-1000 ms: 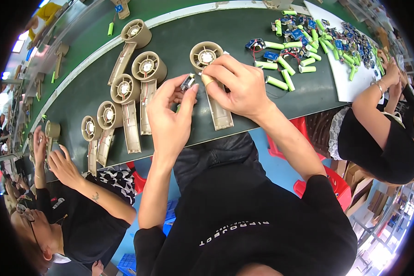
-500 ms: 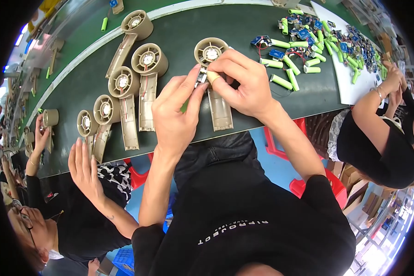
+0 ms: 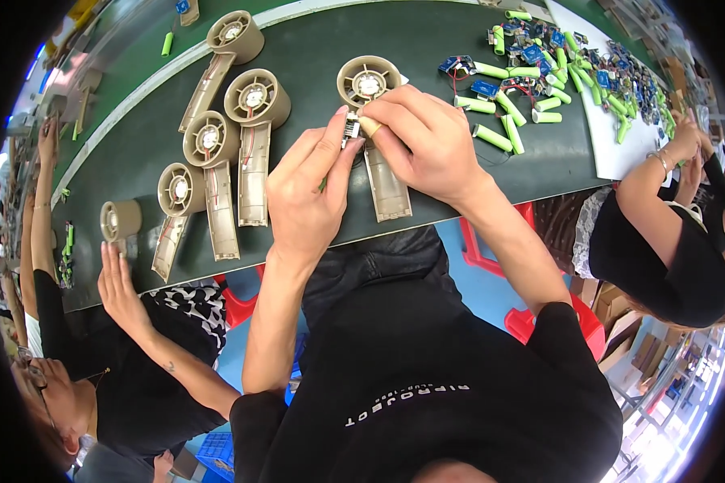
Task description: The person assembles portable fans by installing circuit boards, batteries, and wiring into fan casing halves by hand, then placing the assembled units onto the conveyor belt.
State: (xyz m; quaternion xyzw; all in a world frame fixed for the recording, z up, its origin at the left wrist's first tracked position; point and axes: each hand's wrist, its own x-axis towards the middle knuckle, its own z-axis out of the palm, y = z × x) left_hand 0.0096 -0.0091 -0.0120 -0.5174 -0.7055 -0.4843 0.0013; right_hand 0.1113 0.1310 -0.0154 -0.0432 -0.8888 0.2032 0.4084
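My left hand [image 3: 304,193] is closed, pinching a small circuit board [image 3: 350,129] between thumb and forefinger. A bit of green shows under its fingers, perhaps a battery cell. My right hand [image 3: 431,149] meets it at the board's right edge, fingertips pinched together, with a yellowish cover on one digit. Whatever fine part those fingertips grip is hidden. Just beyond both hands lies a beige fan housing [image 3: 368,66] with a round head and an open handle shell [image 3: 387,189], partly covered by my hands.
Several similar beige fan housings [image 3: 254,98] lie on the dark green table [image 3: 314,36] to the left. Green battery cells [image 3: 491,138] wired to blue boards [image 3: 485,90] are heaped at the right, partly on a white board [image 3: 608,149]. Co-workers sit on both sides; one's hand [image 3: 122,294] touches a housing.
My hands stay together at the board with slight finger movement. At left, the co-worker's nearer hand has moved left with one housing; the other housings have shifted slightly.
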